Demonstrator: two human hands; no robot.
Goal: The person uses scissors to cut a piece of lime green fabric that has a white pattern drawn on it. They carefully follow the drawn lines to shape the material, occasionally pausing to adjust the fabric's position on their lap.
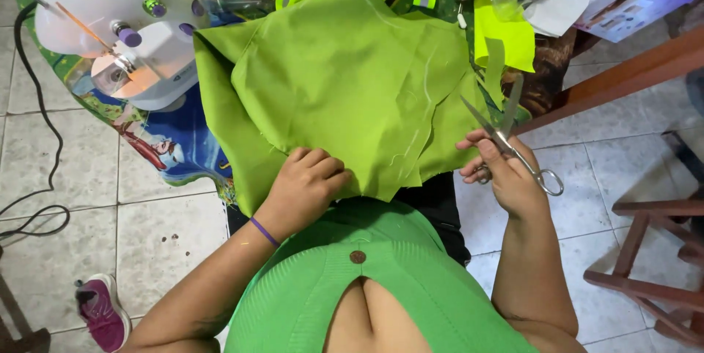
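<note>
On the left I see a small white sewing machine [117, 27] sitting on a colourful table cover [158, 140]. Next, my left hand [304, 184] is curled and pinching the near edge of the big green cloth [345, 82], which lies spread over the table in the middle. On the right, my right hand [506, 173] is closed around silver scissors [506, 129] with their blades open, just beside the cloth's right edge.
</note>
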